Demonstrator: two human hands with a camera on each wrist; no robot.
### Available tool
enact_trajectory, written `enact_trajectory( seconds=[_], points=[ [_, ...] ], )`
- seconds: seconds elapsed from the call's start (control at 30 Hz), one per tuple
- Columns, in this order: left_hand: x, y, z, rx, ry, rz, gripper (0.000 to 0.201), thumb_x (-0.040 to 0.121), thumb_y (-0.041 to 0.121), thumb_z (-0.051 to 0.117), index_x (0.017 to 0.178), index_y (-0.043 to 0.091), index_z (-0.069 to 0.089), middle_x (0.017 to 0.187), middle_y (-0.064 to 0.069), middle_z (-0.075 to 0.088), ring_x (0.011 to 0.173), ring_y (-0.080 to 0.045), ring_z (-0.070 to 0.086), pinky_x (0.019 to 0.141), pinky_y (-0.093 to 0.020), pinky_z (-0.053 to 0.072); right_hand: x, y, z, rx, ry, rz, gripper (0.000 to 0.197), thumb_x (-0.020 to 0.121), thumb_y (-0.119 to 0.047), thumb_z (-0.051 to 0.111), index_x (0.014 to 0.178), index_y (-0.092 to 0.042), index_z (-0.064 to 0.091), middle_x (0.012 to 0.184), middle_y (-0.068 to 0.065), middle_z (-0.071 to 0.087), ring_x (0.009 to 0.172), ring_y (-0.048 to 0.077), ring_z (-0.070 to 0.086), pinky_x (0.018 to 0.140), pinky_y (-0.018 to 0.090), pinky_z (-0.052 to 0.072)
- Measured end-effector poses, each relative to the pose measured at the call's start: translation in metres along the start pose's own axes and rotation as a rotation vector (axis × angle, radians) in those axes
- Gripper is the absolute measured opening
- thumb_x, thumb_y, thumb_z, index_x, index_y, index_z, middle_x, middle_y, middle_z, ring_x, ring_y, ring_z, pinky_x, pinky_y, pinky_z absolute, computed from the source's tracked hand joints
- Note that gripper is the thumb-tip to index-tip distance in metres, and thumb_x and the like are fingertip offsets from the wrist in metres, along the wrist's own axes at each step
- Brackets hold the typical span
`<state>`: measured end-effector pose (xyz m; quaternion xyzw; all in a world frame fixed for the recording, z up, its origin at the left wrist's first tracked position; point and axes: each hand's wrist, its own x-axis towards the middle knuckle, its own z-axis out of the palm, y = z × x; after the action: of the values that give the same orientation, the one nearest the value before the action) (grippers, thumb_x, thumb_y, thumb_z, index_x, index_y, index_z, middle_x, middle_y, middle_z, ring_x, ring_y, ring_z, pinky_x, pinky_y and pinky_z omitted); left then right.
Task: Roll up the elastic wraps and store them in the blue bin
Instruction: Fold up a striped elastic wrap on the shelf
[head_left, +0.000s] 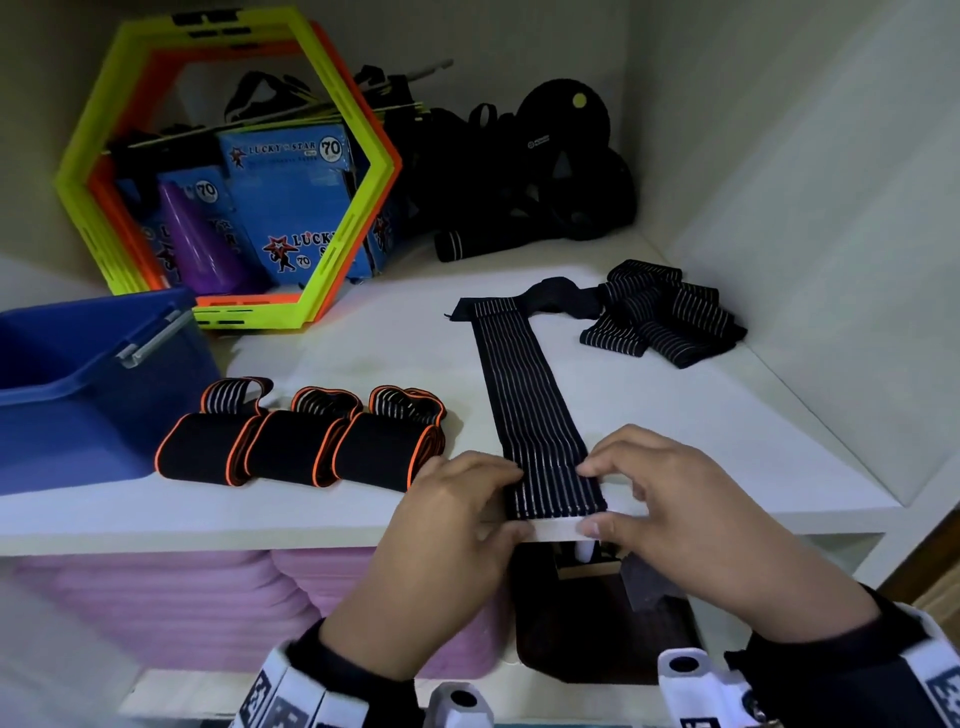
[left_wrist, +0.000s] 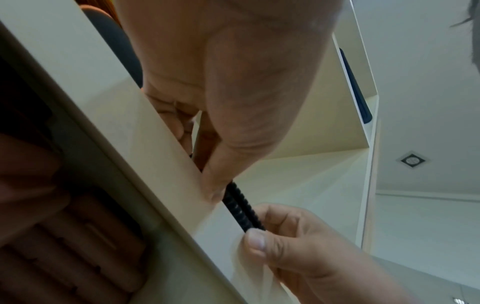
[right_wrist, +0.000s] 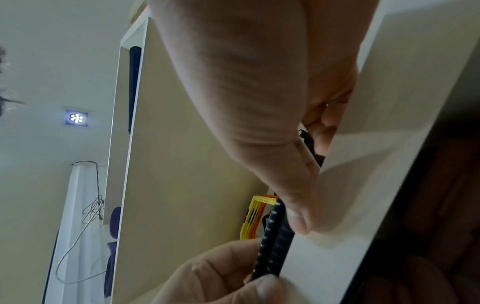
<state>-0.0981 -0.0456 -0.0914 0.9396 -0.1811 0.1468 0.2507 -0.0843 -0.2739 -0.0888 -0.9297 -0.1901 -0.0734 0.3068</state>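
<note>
A long black wrap with white stripes (head_left: 524, 395) lies flat on the white shelf (head_left: 311, 514), running from the back toward the front edge. My left hand (head_left: 511, 500) and right hand (head_left: 592, 499) pinch its near end at the shelf's front edge, thumbs below and fingers on top. In the left wrist view the wrap's end (left_wrist: 241, 207) shows two layers between my left thumb (left_wrist: 213, 185) and my right hand (left_wrist: 285, 236). The right wrist view shows the same edge (right_wrist: 272, 236). The blue bin (head_left: 78, 374) stands at the left. Three rolled orange-edged wraps (head_left: 301, 447) lie beside it.
A loose pile of striped wraps (head_left: 670, 317) lies at the back right near the side wall. Yellow-green and orange hexagon frames (head_left: 353, 119), blue boxes (head_left: 296, 208) and black gear (head_left: 545, 171) fill the back. Purple mats (head_left: 208, 597) sit under the shelf.
</note>
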Motion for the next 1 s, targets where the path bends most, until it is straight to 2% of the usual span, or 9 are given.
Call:
enact_trajectory(
  seconds=[0.07, 0.13, 0.23, 0.33, 0.43, 0.67, 0.8, 0.93, 1.0],
  points=[
    [0.001, 0.001, -0.003, -0.116, 0.058, -0.062, 0.049, 0.081, 0.029, 0.080, 0.128, 0.031, 0.065, 0.107, 0.033, 0.062, 0.103, 0.002, 0.059, 0.092, -0.007, 0.042, -0.001, -0.001, 0.000, 0.063, 0.032, -0.001, 0.022, 0.084, -0.042, 0.074, 0.104, -0.035, 0.069, 0.100, -0.024, 0.059, 0.087, -0.014, 0.054, 0.071, 0.009, 0.036],
    [0.003, 0.002, -0.003, -0.218, 0.109, -0.131, 0.052, 0.084, 0.025, 0.079, 0.132, 0.031, 0.061, 0.101, 0.030, 0.067, 0.098, 0.011, 0.062, 0.084, -0.001, 0.042, -0.001, -0.003, 0.002, 0.109, 0.098, 0.015, 0.010, 0.087, -0.042, 0.069, 0.089, -0.032, 0.069, 0.088, -0.020, 0.059, 0.074, -0.001, 0.057, 0.064, 0.013, 0.036],
    [0.004, 0.003, 0.002, -0.280, 0.193, -0.214, 0.041, 0.085, 0.027, 0.077, 0.123, 0.032, 0.061, 0.087, 0.025, 0.074, 0.086, 0.022, 0.060, 0.077, -0.001, 0.041, 0.000, -0.003, 0.009, 0.135, 0.160, 0.058, 0.025, 0.090, -0.038, 0.066, 0.070, -0.027, 0.056, 0.074, -0.020, 0.059, 0.062, 0.006, 0.052, 0.057, 0.017, 0.033],
    [0.005, 0.005, 0.006, -0.343, 0.273, -0.298, 0.035, 0.084, 0.031, 0.078, 0.117, 0.029, 0.064, 0.070, 0.014, 0.073, 0.074, 0.003, 0.067, 0.069, -0.013, 0.048, 0.000, -0.005, 0.014, 0.213, 0.209, 0.116, 0.010, 0.090, -0.035, 0.069, 0.092, -0.033, 0.059, 0.073, -0.018, 0.067, 0.063, 0.002, 0.058, 0.062, 0.022, 0.041],
    [0.006, 0.008, 0.007, -0.322, 0.312, -0.287, 0.029, 0.084, 0.029, 0.078, 0.110, 0.030, 0.066, 0.063, 0.009, 0.070, 0.066, -0.001, 0.066, 0.063, -0.012, 0.046, -0.001, -0.008, 0.016, 0.240, 0.238, 0.122, 0.025, 0.091, -0.031, 0.069, 0.107, -0.037, 0.050, 0.070, -0.008, 0.068, 0.065, 0.007, 0.060, 0.065, 0.025, 0.046],
    [0.007, 0.010, 0.003, -0.130, 0.260, -0.104, 0.025, 0.088, 0.023, 0.074, 0.113, 0.027, 0.075, 0.071, 0.011, 0.073, 0.068, -0.005, 0.066, 0.068, -0.018, 0.050, -0.002, -0.010, 0.016, 0.189, 0.221, 0.114, 0.018, 0.093, -0.037, 0.062, 0.112, -0.036, 0.062, 0.068, -0.015, 0.070, 0.063, 0.006, 0.058, 0.069, 0.029, 0.051],
    [0.008, 0.007, 0.006, -0.016, 0.205, -0.032, 0.027, 0.089, 0.027, 0.058, 0.106, 0.020, 0.078, 0.074, 0.001, 0.062, 0.066, -0.017, 0.061, 0.063, -0.031, 0.052, -0.002, -0.011, 0.013, 0.058, 0.207, 0.073, 0.026, 0.093, -0.046, 0.054, 0.095, -0.026, 0.070, 0.074, -0.009, 0.068, 0.068, 0.005, 0.059, 0.071, 0.035, 0.052],
    [0.005, 0.009, 0.002, -0.048, 0.069, -0.061, 0.041, 0.093, 0.049, 0.043, 0.092, 0.019, 0.072, 0.077, 0.003, 0.050, 0.074, -0.014, 0.053, 0.070, -0.037, 0.049, -0.004, -0.014, -0.001, -0.046, 0.015, 0.071, 0.051, 0.077, -0.069, 0.056, 0.111, -0.033, 0.066, 0.084, -0.014, 0.058, 0.084, 0.002, 0.057, 0.080, 0.027, 0.049],
    [0.003, 0.009, -0.003, -0.038, -0.021, -0.073, 0.054, 0.084, 0.064, 0.046, 0.107, 0.021, 0.070, 0.085, 0.007, 0.050, 0.084, -0.010, 0.053, 0.078, -0.031, 0.048, -0.003, -0.010, -0.004, -0.108, -0.041, 0.074, 0.053, 0.079, -0.063, 0.064, 0.125, -0.037, 0.060, 0.087, -0.017, 0.052, 0.086, -0.001, 0.054, 0.078, 0.020, 0.043]
  ],
)
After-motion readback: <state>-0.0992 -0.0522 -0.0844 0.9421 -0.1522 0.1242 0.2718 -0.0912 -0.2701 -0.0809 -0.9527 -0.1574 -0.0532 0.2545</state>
